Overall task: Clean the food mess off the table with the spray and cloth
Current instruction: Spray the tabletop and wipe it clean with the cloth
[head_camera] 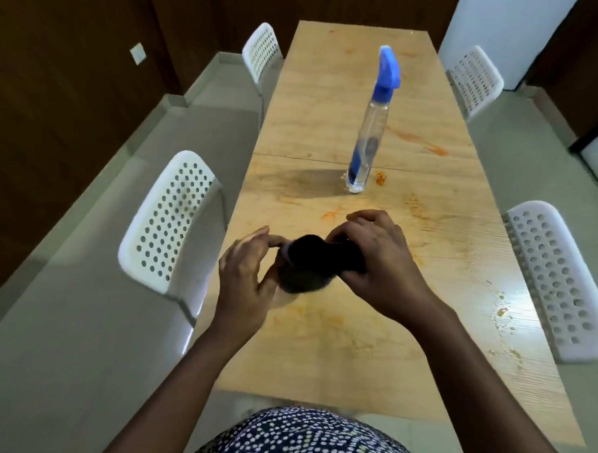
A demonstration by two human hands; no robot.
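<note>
The left hand (245, 273) and right hand (377, 257) are both holding a dark cloth (313, 263) above the near half of the table (330, 344), fingers curling round its two ends; the cloth is blurred, so its folds cannot be told. Orange smears are lying under and around the hands, and crumbs (501, 311) are scattering along the right edge. Farther on, the spray bottle (372, 127) is standing upright near the table's middle, an orange blob (380, 178) sitting just beside its base. White perforated chairs (174, 218) are standing along both long edges.
</note>
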